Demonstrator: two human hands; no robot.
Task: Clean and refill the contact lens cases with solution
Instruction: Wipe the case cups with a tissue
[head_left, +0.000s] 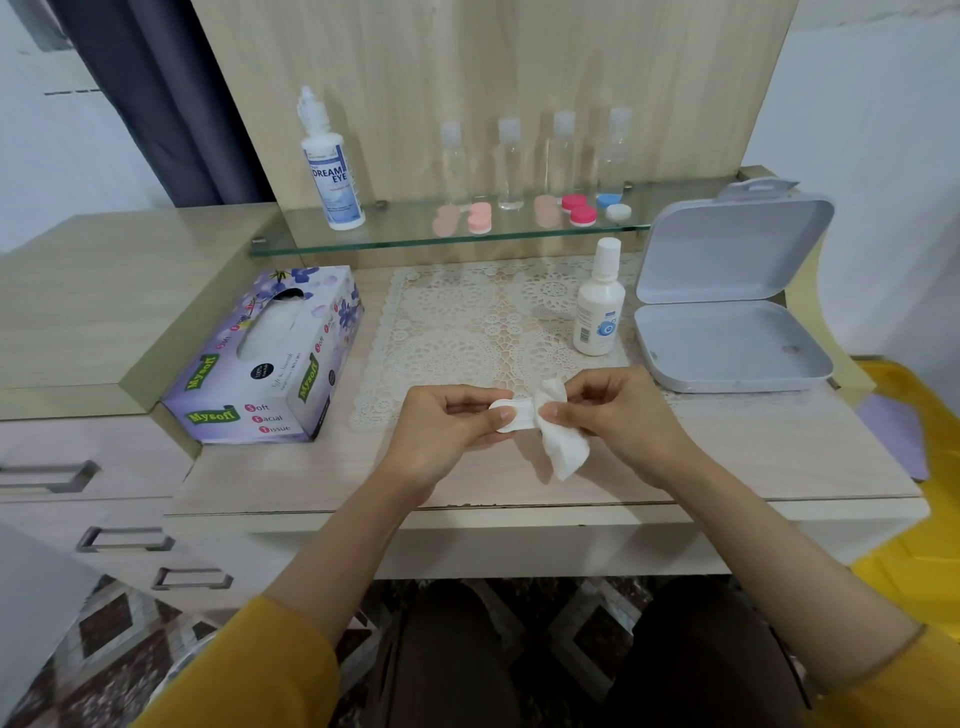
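Wiping is done best when the white contact lens case (511, 418), held over the counter (260, 478), is steadied by the left grip (441, 423) curled round one end, and the tissue (563, 447) pinched in the right grip (618, 415) is twisted into each well.

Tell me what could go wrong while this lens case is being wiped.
The tissue the right hand presses into the lens case may shed lint inside. The left hand pinches only one end of the case, so it might slip. The small bottle stands close beyond the hands and could be knocked over.
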